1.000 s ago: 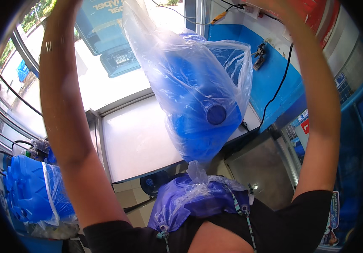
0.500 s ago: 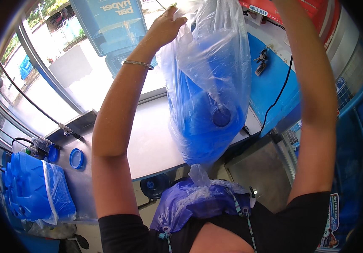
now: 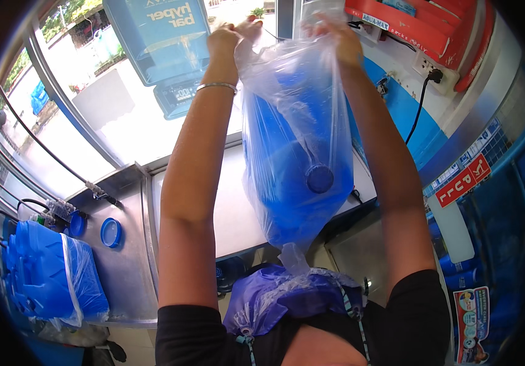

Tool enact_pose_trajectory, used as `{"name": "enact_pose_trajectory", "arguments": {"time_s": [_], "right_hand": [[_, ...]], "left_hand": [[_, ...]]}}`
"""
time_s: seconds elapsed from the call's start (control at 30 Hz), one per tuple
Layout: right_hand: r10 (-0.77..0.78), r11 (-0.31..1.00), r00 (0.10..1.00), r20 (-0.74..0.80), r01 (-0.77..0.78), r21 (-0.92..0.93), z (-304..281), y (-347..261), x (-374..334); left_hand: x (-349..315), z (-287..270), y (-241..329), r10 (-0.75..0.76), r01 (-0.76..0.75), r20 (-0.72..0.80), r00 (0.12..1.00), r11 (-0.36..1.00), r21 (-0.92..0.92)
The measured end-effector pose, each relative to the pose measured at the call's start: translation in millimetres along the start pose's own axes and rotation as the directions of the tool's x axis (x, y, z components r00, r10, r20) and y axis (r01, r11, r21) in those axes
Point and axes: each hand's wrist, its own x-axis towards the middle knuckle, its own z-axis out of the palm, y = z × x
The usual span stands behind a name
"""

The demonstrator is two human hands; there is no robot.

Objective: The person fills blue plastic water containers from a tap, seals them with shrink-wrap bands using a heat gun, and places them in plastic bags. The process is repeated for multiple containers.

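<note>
A clear plastic bag (image 3: 256,177) surrounds a blue water jug (image 3: 293,122), which stands on the white counter in front of me. The jug's round blue cap (image 3: 319,178) shows through the film on the near side. My left hand (image 3: 232,36) is closed on the bag's upper left edge. At its upper right edge, my right hand (image 3: 340,40) grips the film, its fingers slightly blurred. Between the two hands the top of the bag is stretched wide, above the jug. The bag's lower corner hangs past the counter's near edge.
Left, a metal sink counter (image 3: 131,268) carries another blue jug (image 3: 49,268) partly wrapped in plastic and a loose blue cap (image 3: 111,232). A hose (image 3: 49,152) hangs over it. A black cord (image 3: 421,107) runs from a wall socket (image 3: 428,67) at the right.
My right hand has come down and inward from the upper right to the bag's edge. The left hand has shifted slightly, and the bag's mouth is now pulled wide between both hands.
</note>
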Motion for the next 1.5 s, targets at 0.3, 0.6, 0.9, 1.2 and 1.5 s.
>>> {"name": "enact_pose_trajectory", "arguments": {"time_s": [0.3,0.6,0.9,1.2,1.5], "right_hand": [[0.099,0.827,0.956,0.276,-0.233,0.511,-5,-2,-13],[0.119,0.989,0.981,0.154,-0.104,-0.103,37,3,-25],[-0.446,0.205,0.752,0.486,0.614,-0.762,55,11,-53],[0.586,0.797,0.809,0.05,-0.563,-0.218,54,-30,-35],[0.426,0.873,0.873,0.238,-0.328,-0.362,-2,-23,-40]], "left_hand": [[-18,-25,23,-0.325,0.481,0.486,0.811,0.844,-0.238],[-58,44,0,-0.229,-0.171,0.298,0.927,0.45,0.877],[-55,13,27,-0.309,0.018,0.332,0.891,0.755,0.656],[-78,9,14,0.056,-0.661,0.687,0.724,0.339,0.67],[-46,-65,8,0.051,-0.534,0.725,0.687,0.712,0.456]]}}
